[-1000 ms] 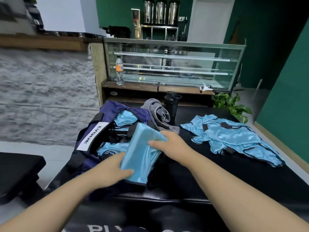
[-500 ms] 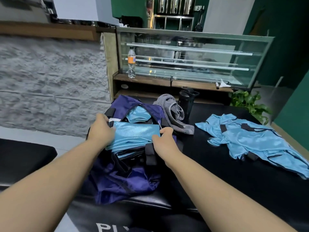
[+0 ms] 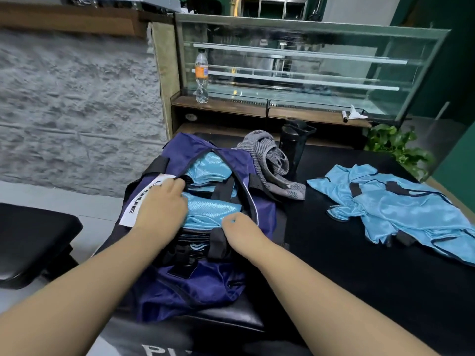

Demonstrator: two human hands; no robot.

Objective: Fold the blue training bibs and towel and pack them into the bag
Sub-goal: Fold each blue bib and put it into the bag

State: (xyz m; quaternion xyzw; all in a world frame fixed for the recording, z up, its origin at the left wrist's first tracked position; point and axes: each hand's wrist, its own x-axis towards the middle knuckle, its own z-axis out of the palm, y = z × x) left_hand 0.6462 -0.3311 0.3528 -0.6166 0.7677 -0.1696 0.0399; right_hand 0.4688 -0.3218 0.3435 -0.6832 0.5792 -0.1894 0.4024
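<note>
My left hand (image 3: 160, 204) lay flat with straight fingers on the left end of the folded shiny light-blue bib (image 3: 213, 210), pressing it down into the open mouth of the purple nylon duffel bag (image 3: 195, 286), which sat at the near left corner of the black padded table (image 3: 347, 278). My right hand (image 3: 235, 228) was at the bib's near right edge beside a black bag strap (image 3: 218, 242); its fingers were tucked down out of sight, so I could not tell whether they gripped anything. Another folded light-blue bib (image 3: 208, 168) sat deeper in the bag toward the far end. The white label with black lettering (image 3: 136, 204) on the bag's left side was partly under my left hand. The grey knitted towel (image 3: 272, 165) lay crumpled on the table just beside the bag's far right side, with a black shaker bottle (image 3: 294, 145) standing behind it. A loose pile of unfolded light-blue bibs (image 3: 390, 209) was spread toward the table's right edge, well apart from the bag.
</note>
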